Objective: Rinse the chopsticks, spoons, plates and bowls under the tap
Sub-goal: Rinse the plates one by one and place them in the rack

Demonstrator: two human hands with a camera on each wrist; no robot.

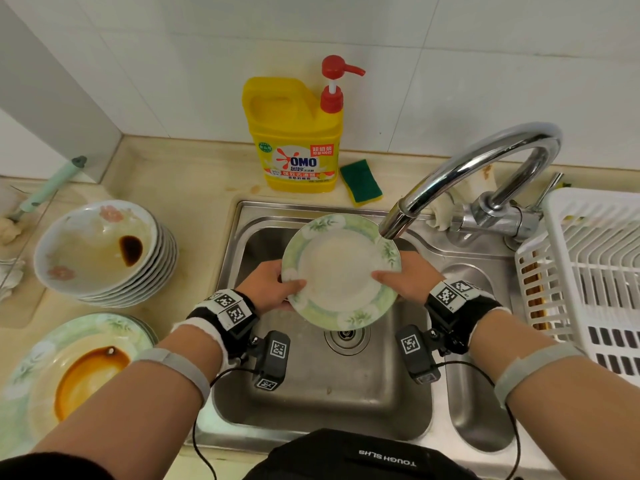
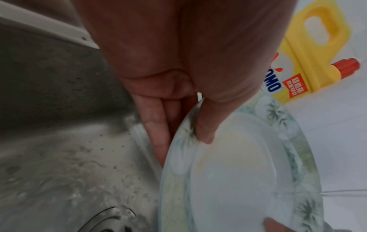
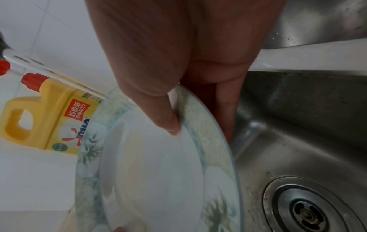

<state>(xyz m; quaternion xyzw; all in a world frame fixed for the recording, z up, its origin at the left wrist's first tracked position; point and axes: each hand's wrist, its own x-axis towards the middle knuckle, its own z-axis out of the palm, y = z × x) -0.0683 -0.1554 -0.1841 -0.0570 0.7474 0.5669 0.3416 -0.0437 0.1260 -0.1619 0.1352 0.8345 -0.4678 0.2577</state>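
Plate (image 1: 341, 271) up over the sink (image 1: 242, 223), face tilted toward the tap (image 1: 394, 226), and a thin stream is landing on its far rim! This looks like the rinse step on one plate. Left hand (image 1: 268, 284) pinches the near-left rim, thumb on the face, fingers (image 2: 157, 130) flat behind. Right hand (image 1: 405, 278) grips the opposite rim the same way, thumb on top, fingers (image 3: 228, 113) tucked under. Next, I'd judge, comes turning the plate so water sweeps the whole face, then over to the white rack (image 1: 588, 258). Plenty left: stained bowls (image 1: 104, 251) and sauce-smeared plates (image 1: 76, 368) wait stacked on the tabletop (image 1: 204, 192) at left.
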